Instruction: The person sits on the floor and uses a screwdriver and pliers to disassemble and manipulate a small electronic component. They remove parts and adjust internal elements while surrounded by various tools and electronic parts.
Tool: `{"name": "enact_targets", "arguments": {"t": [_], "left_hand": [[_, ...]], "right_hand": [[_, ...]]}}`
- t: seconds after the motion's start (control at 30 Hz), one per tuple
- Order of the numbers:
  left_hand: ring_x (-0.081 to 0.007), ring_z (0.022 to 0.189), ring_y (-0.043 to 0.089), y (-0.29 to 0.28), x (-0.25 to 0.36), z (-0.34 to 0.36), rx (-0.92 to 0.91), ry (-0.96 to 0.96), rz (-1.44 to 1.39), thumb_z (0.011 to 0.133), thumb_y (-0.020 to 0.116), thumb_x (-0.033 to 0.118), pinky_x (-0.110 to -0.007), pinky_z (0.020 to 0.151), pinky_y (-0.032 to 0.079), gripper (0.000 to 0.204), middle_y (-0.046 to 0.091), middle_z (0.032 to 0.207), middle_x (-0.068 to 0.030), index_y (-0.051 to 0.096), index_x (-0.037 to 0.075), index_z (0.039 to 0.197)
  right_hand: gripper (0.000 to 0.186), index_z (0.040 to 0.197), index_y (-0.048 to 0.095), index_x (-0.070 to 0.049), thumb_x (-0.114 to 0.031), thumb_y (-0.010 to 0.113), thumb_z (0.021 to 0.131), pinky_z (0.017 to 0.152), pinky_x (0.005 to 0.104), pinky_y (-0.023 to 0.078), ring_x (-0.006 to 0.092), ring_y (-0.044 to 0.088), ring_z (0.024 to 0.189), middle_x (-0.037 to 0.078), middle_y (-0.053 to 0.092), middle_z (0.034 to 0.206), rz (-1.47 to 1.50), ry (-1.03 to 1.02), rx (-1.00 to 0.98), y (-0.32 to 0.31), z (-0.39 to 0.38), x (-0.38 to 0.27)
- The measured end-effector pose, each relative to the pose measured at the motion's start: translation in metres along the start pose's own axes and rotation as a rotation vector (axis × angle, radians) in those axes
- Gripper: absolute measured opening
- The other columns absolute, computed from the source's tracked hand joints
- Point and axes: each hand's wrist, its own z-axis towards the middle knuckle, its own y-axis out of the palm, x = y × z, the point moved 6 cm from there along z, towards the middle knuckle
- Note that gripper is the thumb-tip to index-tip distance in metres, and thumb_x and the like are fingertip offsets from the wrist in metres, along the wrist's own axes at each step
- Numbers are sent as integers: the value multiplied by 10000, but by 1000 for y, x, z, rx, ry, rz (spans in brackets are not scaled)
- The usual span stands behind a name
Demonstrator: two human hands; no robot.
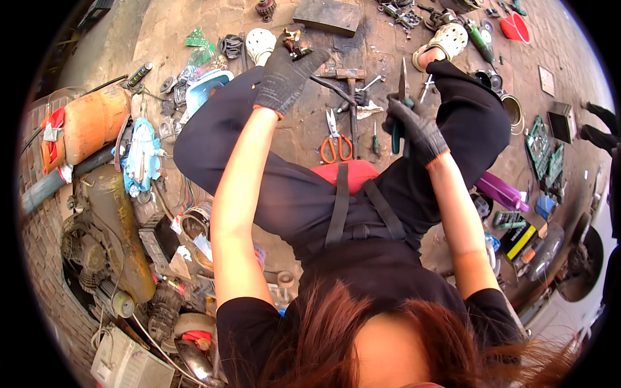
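Note:
My left hand (284, 81), in a dark work glove, is closed around a small copper-coloured and black part (296, 46); the fingers hide much of it, and its kind cannot be made out. My right hand (419, 129), gloved too, grips green-handled pliers (404, 81) with long, narrow jaws pointing away from me. Between my knees, on the floor, lie orange-handled scissors (336, 143), a hammer (352, 87) with a dark shaft, and a small green screwdriver (376, 141). A wrench (370, 83) rests beside the hammer head.
A dark metal block (328, 17) lies ahead of my feet. To the left are an orange gas cylinder (97, 126), a rusty yellow cylinder (119, 226) and heaped motor parts. On the right are a green angle grinder (479, 42), a red bowl (515, 28) and a green tool case (540, 149).

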Motion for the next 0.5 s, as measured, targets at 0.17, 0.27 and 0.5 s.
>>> {"name": "enact_targets", "arguments": {"t": [0.17,0.27,0.5], "left_hand": [[-172,732,584,-5,-29,11,-134,-136,241,792,675,437,-322,699,467,525,642,824,-98,609,-37,1008],[-193,670,587,1,-31,16,-176,-213,465,789,657,477,-336,675,465,505,643,736,-128,647,-27,799],[-252,594,595,40,-99,0,-276,-441,171,774,640,499,-370,612,461,557,615,631,-167,648,-58,791]], "right_hand": [[405,1163,486,17,-215,612,855,377,355,406,223,487,406,90,492,590,-342,200,402,-21,97,76],[411,1025,549,30,-275,655,773,484,452,463,315,607,600,183,594,746,-630,233,617,-69,152,175],[393,1041,605,-5,-287,606,768,792,400,495,297,630,964,200,642,1018,-1387,248,718,-46,118,216]]}}
